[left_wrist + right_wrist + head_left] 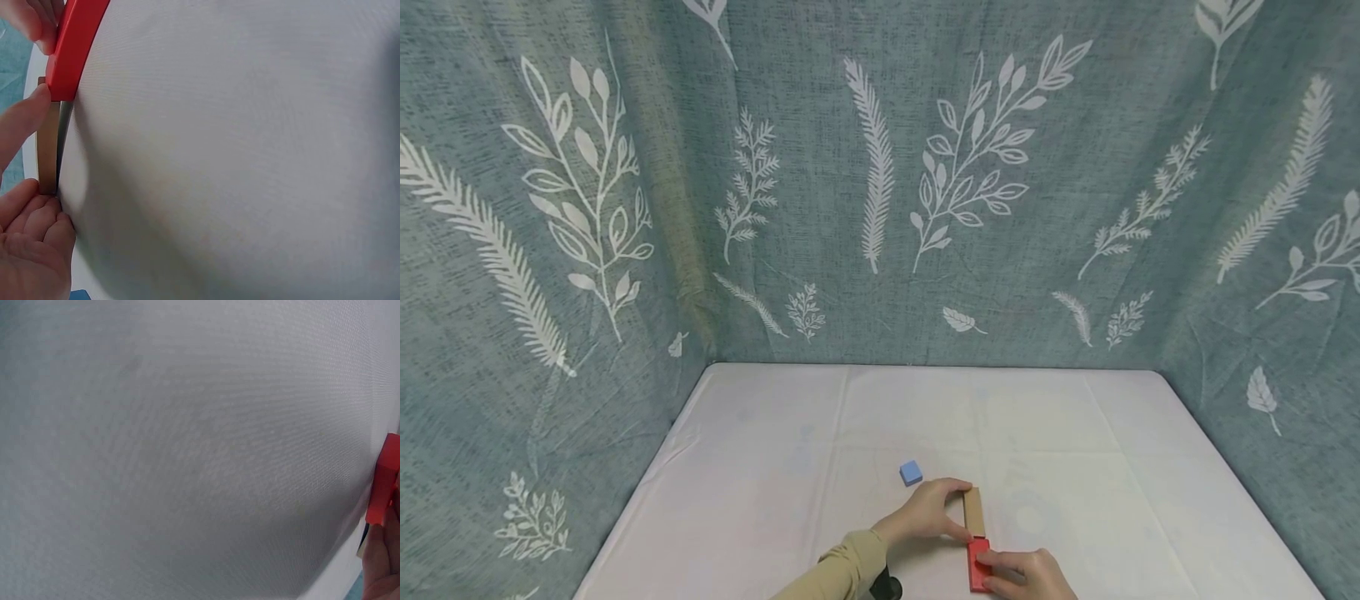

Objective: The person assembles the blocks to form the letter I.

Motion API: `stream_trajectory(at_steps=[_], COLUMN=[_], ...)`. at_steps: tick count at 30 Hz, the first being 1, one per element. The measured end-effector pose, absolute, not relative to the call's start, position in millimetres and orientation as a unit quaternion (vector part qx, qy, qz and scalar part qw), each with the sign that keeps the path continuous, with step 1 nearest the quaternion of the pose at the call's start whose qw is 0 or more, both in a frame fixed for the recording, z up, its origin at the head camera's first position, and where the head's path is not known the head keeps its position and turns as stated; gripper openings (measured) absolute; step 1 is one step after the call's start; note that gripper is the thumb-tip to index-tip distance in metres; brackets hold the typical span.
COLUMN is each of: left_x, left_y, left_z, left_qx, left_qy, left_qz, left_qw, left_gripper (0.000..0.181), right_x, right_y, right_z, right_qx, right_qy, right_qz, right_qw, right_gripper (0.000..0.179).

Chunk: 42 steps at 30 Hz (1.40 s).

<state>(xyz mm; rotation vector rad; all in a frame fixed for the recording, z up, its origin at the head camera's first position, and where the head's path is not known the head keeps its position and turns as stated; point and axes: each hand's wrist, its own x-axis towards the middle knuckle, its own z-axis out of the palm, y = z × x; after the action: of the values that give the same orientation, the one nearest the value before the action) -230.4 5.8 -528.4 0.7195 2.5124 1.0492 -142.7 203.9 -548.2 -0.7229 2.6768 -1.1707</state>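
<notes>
In the head view a slim tan block and a red block lie end to end on the white cloth. My left hand spans the tan block, its fingers at the far end and its thumb where the two blocks meet. The left wrist view has the left thumb near the red block's corner, with a narrow dark strip along the tan block's side. With thumb and fingers, my right hand grips the red block from the right. Only part of that grip shows in the right wrist view.
A small blue cube sits just beyond the left hand. The white-covered table has a leaf-patterned green curtain behind it and on both sides. A black device is at the left wrist.
</notes>
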Motion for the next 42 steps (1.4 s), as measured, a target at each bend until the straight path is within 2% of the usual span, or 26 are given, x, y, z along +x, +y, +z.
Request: stream_trajectory(at_steps=[42], left_x=[-229.0], left_y=[1.7], left_z=[-530.7], left_qx=[0.267], left_qy=[0.870], left_qz=[0.383], left_qw=[0.158], left_gripper=[0.067], right_x=[-143.5], right_y=[202.3], right_z=[-547.1], right_qx=[-0.249], right_qy=[0.888], right_qz=[-0.382], right_qw=[0.058], right_gripper=[0.035])
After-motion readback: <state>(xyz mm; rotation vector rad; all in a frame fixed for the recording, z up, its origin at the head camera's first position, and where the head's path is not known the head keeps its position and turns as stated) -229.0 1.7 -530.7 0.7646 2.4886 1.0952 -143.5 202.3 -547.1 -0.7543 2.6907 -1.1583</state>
